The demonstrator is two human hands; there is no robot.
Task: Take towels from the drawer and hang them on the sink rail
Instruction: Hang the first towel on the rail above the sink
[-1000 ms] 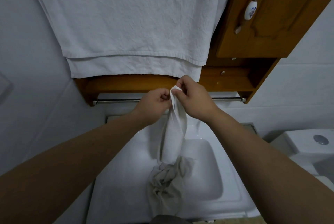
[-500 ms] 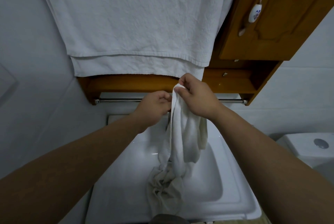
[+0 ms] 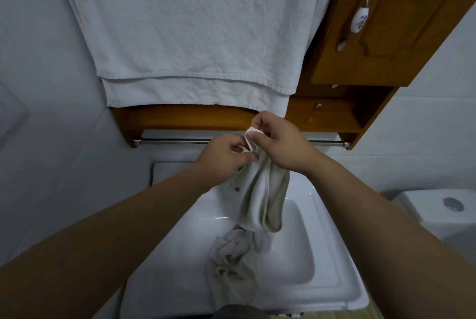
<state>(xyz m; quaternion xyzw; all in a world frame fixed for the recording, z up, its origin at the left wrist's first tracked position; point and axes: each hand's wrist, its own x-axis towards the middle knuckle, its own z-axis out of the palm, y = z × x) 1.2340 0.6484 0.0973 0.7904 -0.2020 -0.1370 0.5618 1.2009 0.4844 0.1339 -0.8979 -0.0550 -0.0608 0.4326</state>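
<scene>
Both hands meet just in front of the sink rail [image 3: 175,141]. The right hand [image 3: 279,145] pinches the top edge of a small towel [image 3: 260,197], and the left hand [image 3: 222,158] pinches the same edge beside it. The towel hangs limp and twisted into the sink [image 3: 322,254] below. It looks light and soft, so it is probably best held by its corners and spread wide.
</scene>
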